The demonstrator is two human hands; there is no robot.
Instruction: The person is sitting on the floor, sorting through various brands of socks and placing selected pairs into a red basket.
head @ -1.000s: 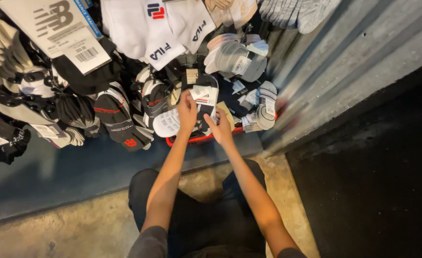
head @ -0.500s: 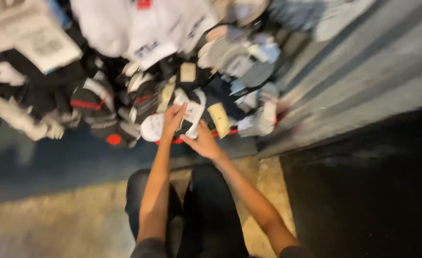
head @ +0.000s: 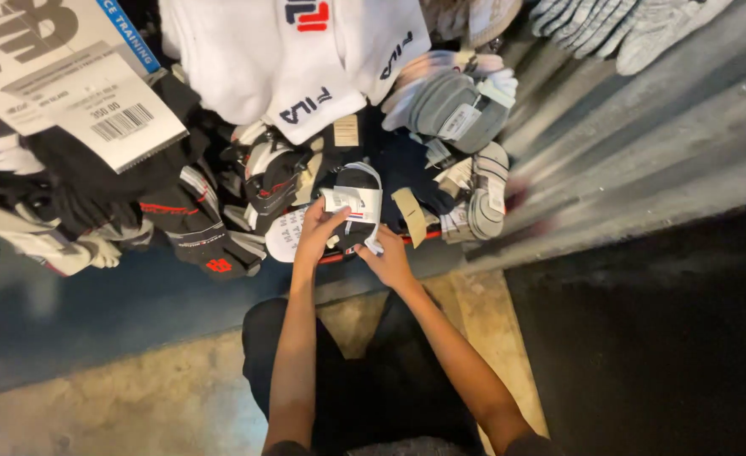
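Observation:
My left hand [head: 318,234] grips a black and white sock pack [head: 354,203] by its white paper label, low on the hanging display. My right hand [head: 390,262] holds the same pack from below and to the right, fingers curled under its lower edge. Around the pack hang other sock pairs: a white ankle pair [head: 284,235] just left of my left hand, black pairs with red marks [head: 200,241] further left, and grey striped pairs [head: 478,198] to the right. A tan card tag [head: 408,215] hangs beside the held pack.
Large white socks [head: 288,59] and a white barcode card [head: 94,101] hang above. Grey socks [head: 453,105] and pale gloves [head: 634,25] hang at the upper right on a grey slatted wall [head: 643,169]. My dark-trousered legs [head: 364,397] are over a tan floor [head: 119,405].
The view has steadied and tilted back up after a blurred swing. Both hands stay on the same sock pack, which now sits slightly lower and turned label toward me.

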